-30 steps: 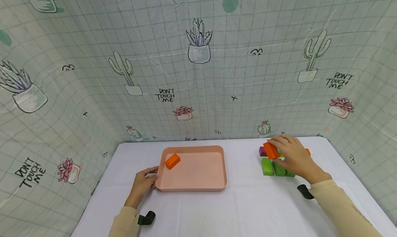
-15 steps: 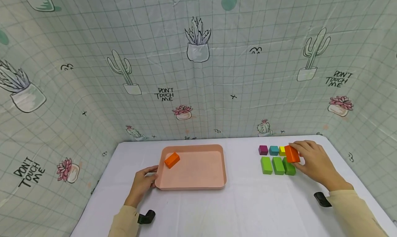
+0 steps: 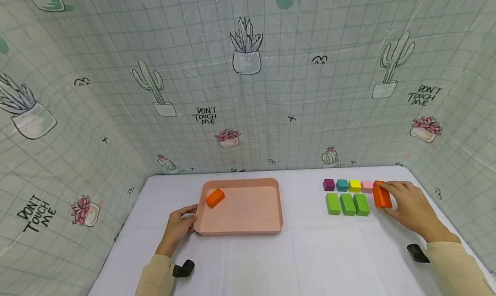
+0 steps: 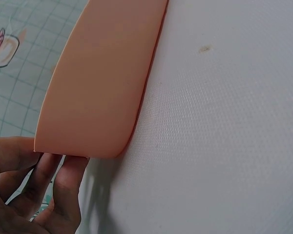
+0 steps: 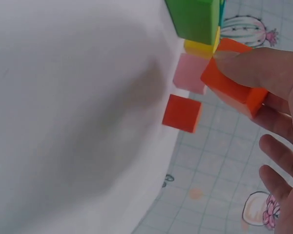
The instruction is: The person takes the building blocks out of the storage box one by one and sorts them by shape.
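My right hand (image 3: 412, 210) pinches an orange rectangular block (image 3: 382, 198) between thumb and fingers, at the right end of the block rows. In the right wrist view that block (image 5: 234, 80) is held tilted beside the pink cube (image 5: 191, 73) and an orange cube (image 5: 182, 113) on the table. My left hand (image 3: 178, 227) touches the left end of a shallow pink tray (image 3: 248, 233). In the left wrist view its fingers (image 4: 68, 183) rest against the tray's end wall, close under the rim. Another orange block (image 3: 215, 198) lies in the tray's far left corner.
A row of small cubes runs along the back right: purple (image 3: 329, 184), teal (image 3: 342, 185), yellow (image 3: 354, 186), pink, then orange. Before them stand three green blocks (image 3: 348, 204). A patterned cloth (image 3: 248, 94) hangs behind the white table (image 3: 302, 257).
My right hand has carried the orange block rightward, from in front of the purple cube past the green blocks, uncovering the cubes. The left hand and tray stay where they were.
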### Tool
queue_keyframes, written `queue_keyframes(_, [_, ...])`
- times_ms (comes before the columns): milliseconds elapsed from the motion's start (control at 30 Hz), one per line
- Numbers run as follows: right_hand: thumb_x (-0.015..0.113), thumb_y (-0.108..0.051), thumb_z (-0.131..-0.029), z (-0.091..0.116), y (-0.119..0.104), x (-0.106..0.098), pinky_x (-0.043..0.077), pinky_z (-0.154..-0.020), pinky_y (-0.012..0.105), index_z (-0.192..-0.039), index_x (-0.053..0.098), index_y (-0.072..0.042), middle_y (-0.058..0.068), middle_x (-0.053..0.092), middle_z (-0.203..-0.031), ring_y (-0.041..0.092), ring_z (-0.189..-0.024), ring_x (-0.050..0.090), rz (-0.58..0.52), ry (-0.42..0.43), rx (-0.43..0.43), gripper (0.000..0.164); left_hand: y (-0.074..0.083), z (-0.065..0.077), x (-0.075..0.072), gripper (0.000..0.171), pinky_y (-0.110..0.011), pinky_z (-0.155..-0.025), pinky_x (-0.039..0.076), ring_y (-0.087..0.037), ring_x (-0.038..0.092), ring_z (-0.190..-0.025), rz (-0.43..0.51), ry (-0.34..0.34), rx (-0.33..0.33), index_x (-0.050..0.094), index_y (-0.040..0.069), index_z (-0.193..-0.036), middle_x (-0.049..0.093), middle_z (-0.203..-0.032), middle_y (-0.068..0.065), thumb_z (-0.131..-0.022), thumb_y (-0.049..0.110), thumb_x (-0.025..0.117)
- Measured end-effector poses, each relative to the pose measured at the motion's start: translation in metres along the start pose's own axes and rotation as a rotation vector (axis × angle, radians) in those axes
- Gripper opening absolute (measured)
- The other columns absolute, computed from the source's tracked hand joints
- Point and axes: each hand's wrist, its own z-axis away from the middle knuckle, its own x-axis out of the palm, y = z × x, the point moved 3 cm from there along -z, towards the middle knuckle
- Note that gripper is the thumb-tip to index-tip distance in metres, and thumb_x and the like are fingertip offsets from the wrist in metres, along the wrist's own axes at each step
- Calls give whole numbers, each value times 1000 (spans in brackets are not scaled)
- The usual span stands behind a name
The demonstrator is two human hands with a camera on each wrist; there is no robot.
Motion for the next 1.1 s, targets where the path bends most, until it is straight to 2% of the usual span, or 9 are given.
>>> queue_keyframes(367, [96,-11,-70,4,5,18,44,-95,71,-129,66,7,32,64,-127,52,-114,53,-19,-161,23,69,-1,-1,0,39,-23,-62,54,-15,60,-79,-1,16,-25,63,-6,-141,61,-139,-28,-103,-1,59])
queue_keyframes(1000, [95,-16,-74,-1,5,27,43,-97,72,-132,66,6,32,65,-129,55,-115,53,-48,-291,68,69,0,0,1,39,-23,-63,53,-15,61,-80,-6,14,-14,63,-6,-141,60,-139,-28,-103,-1,58])
queue_keyframes(1100, [95,-17,-74,-1,5,26,40,-98,73,-133,65,5,32,64,-130,56,-116,51,-49,-297,74,70,0,0,1,38,-23,-63,54,-16,61,-80,-2,12,-9,62,-7,-141,60,-139,-28,-103,-1,58])
